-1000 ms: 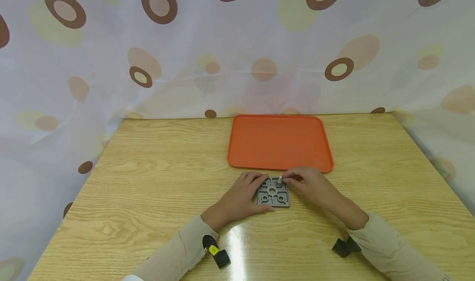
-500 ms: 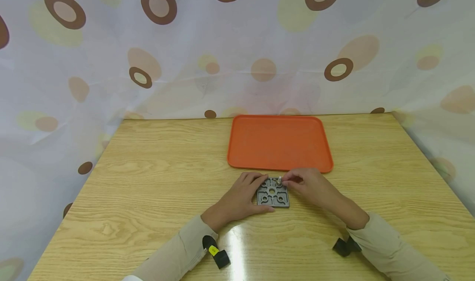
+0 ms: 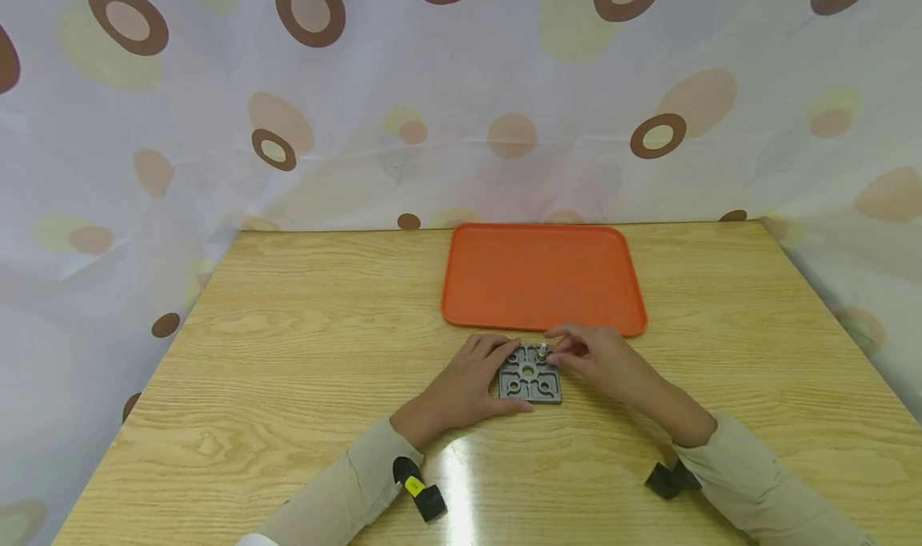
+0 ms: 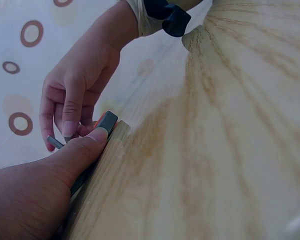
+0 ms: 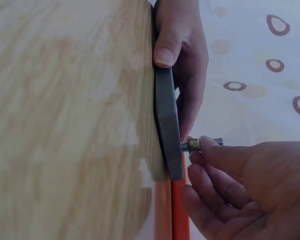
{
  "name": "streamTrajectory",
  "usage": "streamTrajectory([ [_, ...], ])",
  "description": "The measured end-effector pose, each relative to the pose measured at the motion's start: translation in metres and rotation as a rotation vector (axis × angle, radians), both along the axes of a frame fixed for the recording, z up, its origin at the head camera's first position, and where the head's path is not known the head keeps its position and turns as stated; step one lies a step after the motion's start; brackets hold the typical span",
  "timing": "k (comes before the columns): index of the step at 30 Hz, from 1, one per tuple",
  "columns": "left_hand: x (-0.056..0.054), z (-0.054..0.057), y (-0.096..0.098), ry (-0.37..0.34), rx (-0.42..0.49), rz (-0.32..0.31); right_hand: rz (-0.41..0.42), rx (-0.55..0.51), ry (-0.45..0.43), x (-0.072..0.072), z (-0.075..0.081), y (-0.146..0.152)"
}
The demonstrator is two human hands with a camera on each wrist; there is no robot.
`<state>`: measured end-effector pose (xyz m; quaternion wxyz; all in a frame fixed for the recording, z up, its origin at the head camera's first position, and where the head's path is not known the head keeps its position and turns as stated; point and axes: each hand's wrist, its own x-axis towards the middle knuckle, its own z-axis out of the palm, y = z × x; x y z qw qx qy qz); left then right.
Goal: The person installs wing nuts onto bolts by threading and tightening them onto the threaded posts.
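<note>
A square grey metal plate [image 3: 530,387] with round bosses and a central hole lies on the table. My left hand [image 3: 467,382] grips it by its far and near edges, thumb on the near side. From the hole at its far right corner rises a threaded stud [image 5: 218,141] with a small brass-coloured nut [image 5: 193,145] on it. My right hand [image 3: 603,363] has its thumb against this nut, pinching it, while one finger stands off above in the head view. In the left wrist view the stud [image 4: 55,142] shows below the right fingertips.
An orange-red tray [image 3: 540,278] lies just beyond the plate, close to the right hand. Behind the wooden table [image 3: 324,314] hangs a patterned curtain [image 3: 461,178]. Black wrist cameras [image 3: 430,502] are strapped at both cuffs.
The right fingers have shifted around the nut, and one finger has lifted and stretched out past the stud. The left hand and plate hold their position.
</note>
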<state>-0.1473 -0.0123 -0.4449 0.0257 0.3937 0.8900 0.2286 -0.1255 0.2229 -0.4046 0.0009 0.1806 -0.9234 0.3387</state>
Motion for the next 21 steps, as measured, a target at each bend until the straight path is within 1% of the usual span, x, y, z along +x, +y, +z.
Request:
streamTrajectory([
  [4,0.0002,0.0006,-0.0001,-0.001,0.001,0.001,0.0,-0.013,-0.013,-0.0009,-0.002,-0.0008],
  [12,-0.0013,-0.0021,-0.0001,-0.002,0.006,-0.003,0.054,-0.068,-0.028,0.0001,-0.0008,-0.0031],
  [17,-0.0021,-0.0038,0.0001,-0.002,0.001,-0.004,0.082,-0.059,-0.012,0.0007,-0.0024,-0.0017],
  [21,-0.0018,-0.0042,0.0004,-0.001,0.001,-0.004,0.079,-0.046,-0.011,0.0004,-0.0034,-0.0014],
])
